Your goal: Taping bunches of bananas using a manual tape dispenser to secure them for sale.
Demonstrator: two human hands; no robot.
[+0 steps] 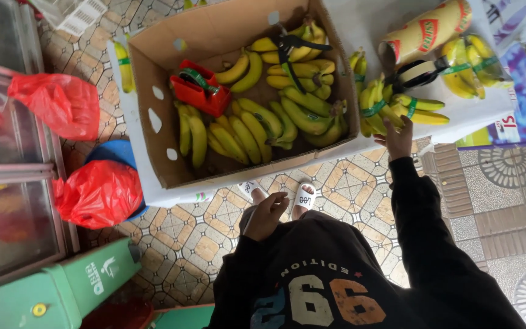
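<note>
Right hand [398, 141]: arm out to 1 o'clock, fingers loosely spread, holding nothing; tips touch the banded bunch [377, 106] at the white table [482, 108] edge.
Left hand [267, 214]: near frame centre, held low by the body, fingers curled in loosely; whether it grips anything cannot be told.
Banded bunch: yellow bananas w/ green tape band, at 1 o'clock, just right of the box [159, 122] wall.
Other bunches [465, 64]: more taped bananas at 2 o'clock on the same table, one beside a black tape tool [418, 72].
Box: open cardboard carton at 12 o'clock, loose green-yellow bananas [257, 131] inside.
Red dispenser [197, 89]: inside box, left part, at 11 o'clock, green tape on top.
Black dispenser [288, 50]: lies on bananas at box's far side, 12 o'clock.
Red bags [95, 192]: two; one at 9 o'clock over a blue tub [114, 152], one at 10 o'clock.
Sandals [302, 196]: white, on patterned tile floor [202, 237], just below box.
</note>
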